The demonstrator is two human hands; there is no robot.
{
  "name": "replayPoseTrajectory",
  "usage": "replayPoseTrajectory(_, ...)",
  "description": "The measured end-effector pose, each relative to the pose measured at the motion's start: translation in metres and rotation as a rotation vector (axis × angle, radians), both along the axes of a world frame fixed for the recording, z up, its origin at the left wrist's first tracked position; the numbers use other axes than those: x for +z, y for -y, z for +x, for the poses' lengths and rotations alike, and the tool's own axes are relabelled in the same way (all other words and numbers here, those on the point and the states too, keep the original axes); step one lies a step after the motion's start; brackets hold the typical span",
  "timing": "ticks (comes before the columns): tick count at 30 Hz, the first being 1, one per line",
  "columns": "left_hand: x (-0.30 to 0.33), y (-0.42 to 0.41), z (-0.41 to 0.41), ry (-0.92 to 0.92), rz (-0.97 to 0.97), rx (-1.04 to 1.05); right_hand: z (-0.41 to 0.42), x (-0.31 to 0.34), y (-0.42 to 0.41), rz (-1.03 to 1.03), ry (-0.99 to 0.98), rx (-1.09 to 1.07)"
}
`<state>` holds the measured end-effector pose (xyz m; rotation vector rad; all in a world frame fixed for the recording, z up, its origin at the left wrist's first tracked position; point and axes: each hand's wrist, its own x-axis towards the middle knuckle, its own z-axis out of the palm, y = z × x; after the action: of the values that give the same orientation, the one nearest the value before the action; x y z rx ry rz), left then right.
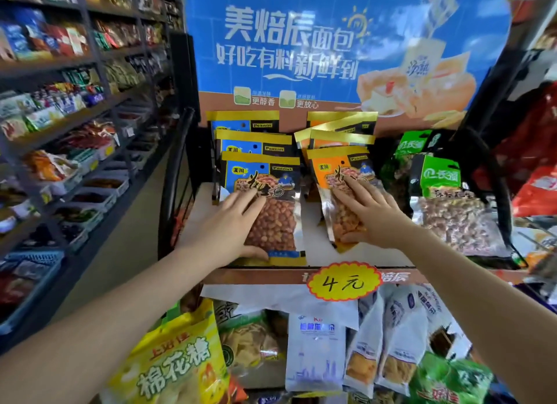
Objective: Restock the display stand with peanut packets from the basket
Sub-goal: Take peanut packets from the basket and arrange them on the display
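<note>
Two rows of peanut packets stand on the display stand's top shelf (391, 260). The left row has blue labels, the right row orange ones. My left hand (229, 223) grips the front blue-label peanut packet (272, 192) along its left side, thumb under its lower edge. My right hand (372, 212) lies flat over the front orange-label peanut packet (339, 174), thumb at the bottom, and that packet leans to the left. No basket is in view.
Green-label nut packets (443, 192) fill the shelf's right side. A yellow price tag (343, 281) hangs on the front lip. Snack bags (316, 352) crowd the lower tier. A long shelving unit (60, 132) lines the aisle on the left.
</note>
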<state>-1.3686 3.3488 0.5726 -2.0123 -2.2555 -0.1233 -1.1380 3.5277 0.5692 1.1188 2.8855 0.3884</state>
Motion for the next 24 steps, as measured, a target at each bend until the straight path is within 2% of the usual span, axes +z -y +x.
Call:
replayPoseTrajectory(3, 0.001, -0.006, -0.003, 0.012, -0.019, -0.024, -0.011, -0.002, -0.002, 0.059, -0.058, -0.063)
replayPoseTrajectory(8, 0.002, -0.004, 0.001, -0.020, 0.011, 0.043, -0.015, 0.000, -0.006, 0.032, -0.152, -0.077)
replayPoseTrajectory(16, -0.003, 0.008, 0.000, 0.048, 0.017, 0.055, -0.007, 0.008, 0.003, -0.091, -0.137, -0.008)
replayPoseTrajectory(19, 0.012, 0.010, -0.003, 0.169, 0.036, 0.048, -0.015, 0.024, 0.010, -0.109, -0.311, 0.000)
replayPoseTrajectory(21, 0.021, 0.010, -0.009, 0.209, 0.142, 0.031, -0.030, 0.041, 0.017, -0.098, -0.475, 0.069)
replayPoseTrajectory(24, 0.028, 0.006, -0.018, 0.238, 0.286, 0.035, -0.063, 0.066, 0.027, -0.058, -0.515, 0.221)
